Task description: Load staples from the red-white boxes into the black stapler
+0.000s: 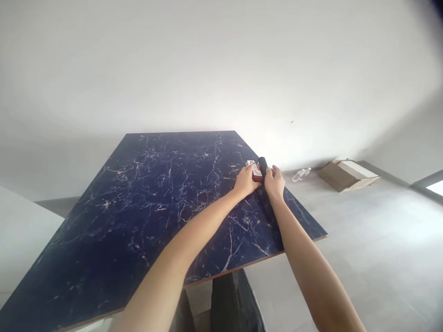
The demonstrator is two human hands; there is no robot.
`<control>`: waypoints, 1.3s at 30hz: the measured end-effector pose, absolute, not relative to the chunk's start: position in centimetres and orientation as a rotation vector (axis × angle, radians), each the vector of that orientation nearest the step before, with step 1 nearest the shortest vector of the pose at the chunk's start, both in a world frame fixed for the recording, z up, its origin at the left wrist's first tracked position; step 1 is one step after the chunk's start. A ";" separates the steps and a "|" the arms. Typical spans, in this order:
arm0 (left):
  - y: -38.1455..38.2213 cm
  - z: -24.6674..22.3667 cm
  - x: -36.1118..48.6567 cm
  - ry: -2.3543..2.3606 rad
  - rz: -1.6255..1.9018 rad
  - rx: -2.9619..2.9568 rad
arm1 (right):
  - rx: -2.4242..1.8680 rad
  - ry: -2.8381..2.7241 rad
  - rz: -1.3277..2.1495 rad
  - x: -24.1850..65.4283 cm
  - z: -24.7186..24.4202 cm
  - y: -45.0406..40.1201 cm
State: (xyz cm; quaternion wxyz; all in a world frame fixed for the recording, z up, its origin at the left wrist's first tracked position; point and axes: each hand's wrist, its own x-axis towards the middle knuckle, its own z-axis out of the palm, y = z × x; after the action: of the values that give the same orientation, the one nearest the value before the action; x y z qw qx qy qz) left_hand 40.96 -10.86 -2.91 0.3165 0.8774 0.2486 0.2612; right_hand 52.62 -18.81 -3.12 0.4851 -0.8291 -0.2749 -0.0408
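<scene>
The left hand point(246, 180) is closed around a red-and-white carton point(256, 173), its fingers curling over the near part of the carton, while a white end pokes out past them toward the upper side. The right hand point(274, 181) is curled around the lower part of a black cylinder point(262, 166), whose top rises above the fingers and tilts slightly away from the person. The two hands are close together, just right of the frame's centre, and the carton and cylinder sit side by side between them (so close that they seem to touch, though the fingers hide part of the join). Both items are held near the far right edge of the counter point(145, 216), a wide slab with a dark blue, marble-like pattern of pale veins and a thin brown edge. Nothing else lies on the slab near the hands. A dark pedestal point(231, 299) shows beneath the counter at the bottom of the frame. Off to the right, on the pale floor point(363, 240), a clear plastic bottle point(301, 174) lies near the wall point(221, 69), with a cardboard box point(348, 175) just beyond it. A bright window-like pane point(435, 187) catches the light at the right edge of the frame.
</scene>
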 end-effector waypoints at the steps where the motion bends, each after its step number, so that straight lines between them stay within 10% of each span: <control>1: -10.9 -3.1 40.1 0.640 0.690 2.344 | -2.005 -0.650 -0.208 52.2 -3.0 -18.9; 5: -8.9 -3.0 31.6 0.514 0.802 2.579 | -1.863 -0.986 -0.407 47.6 -2.2 -18.4; 13: -3.5 -3.2 13.3 0.997 0.559 2.802 | -1.301 -2.249 0.266 36.9 -2.4 -11.3; 25: -3.2 -3.8 13.3 0.937 0.346 2.763 | -1.374 -2.144 0.159 37.8 -2.3 -11.3; 31: -1.3 -0.8 9.1 1.117 0.883 2.823 | -1.994 -1.015 -0.476 48.6 0.5 -13.7; 39: 2.6 -1.0 -1.9 1.581 1.174 2.602 | -2.390 -0.816 0.316 56.0 -0.9 -14.3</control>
State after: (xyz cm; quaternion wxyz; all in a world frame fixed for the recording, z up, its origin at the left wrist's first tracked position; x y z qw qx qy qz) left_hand -1.89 2.64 -0.95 -0.0608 0.7960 0.4836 0.3590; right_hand 55.96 -14.34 -0.87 0.2937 -0.8976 -0.3065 0.1187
